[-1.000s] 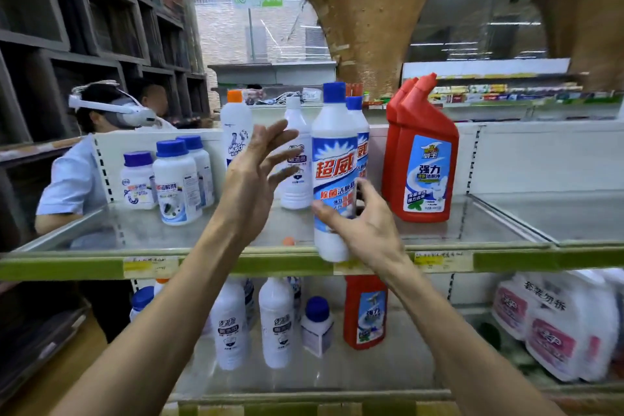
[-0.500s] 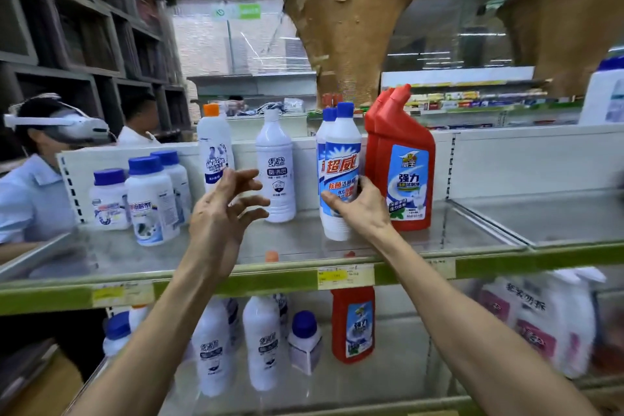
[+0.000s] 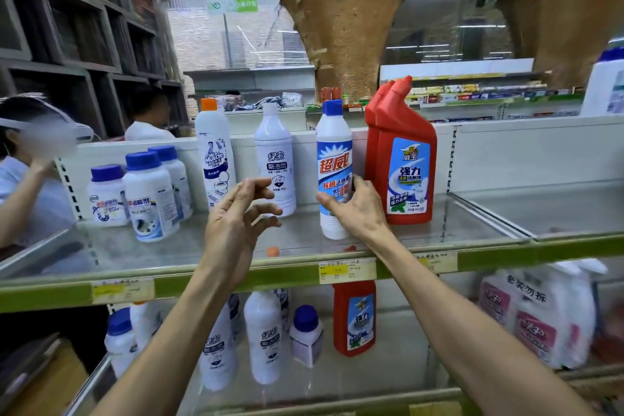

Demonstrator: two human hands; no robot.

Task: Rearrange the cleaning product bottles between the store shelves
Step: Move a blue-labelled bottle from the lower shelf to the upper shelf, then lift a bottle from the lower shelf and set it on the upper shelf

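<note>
On the upper glass shelf [image 3: 337,246], near its middle, a white bottle [image 3: 334,165] with a blue cap and a blue and red label stands upright. The right hand [image 3: 354,209] grips its lower half from the right side: the thumb crosses the front under the label, the fingers curl round the far side, and the forearm rises to it from the lower right, passing over the shelf's green front edge. Just beside the bottle on the right stand two red bottles [image 3: 403,159], one behind the other, their angled necks leaning left; the back of the right hand is close to them, though I cannot tell whether it touches.

Left of the held bottle, the left hand [image 3: 236,216] hovers over the shelf with nothing in it, palm turned right, fingers loosely curled and spread. Beyond its fingertips stands a plain white bottle [image 3: 274,159], and farther left a tall white bottle with an orange cap [image 3: 213,155]. Three squat white jars [image 3: 148,192] with blue lids cluster at the far left of the shelf.

More white and red bottles stand on the lower shelf [image 3: 337,392].
</note>
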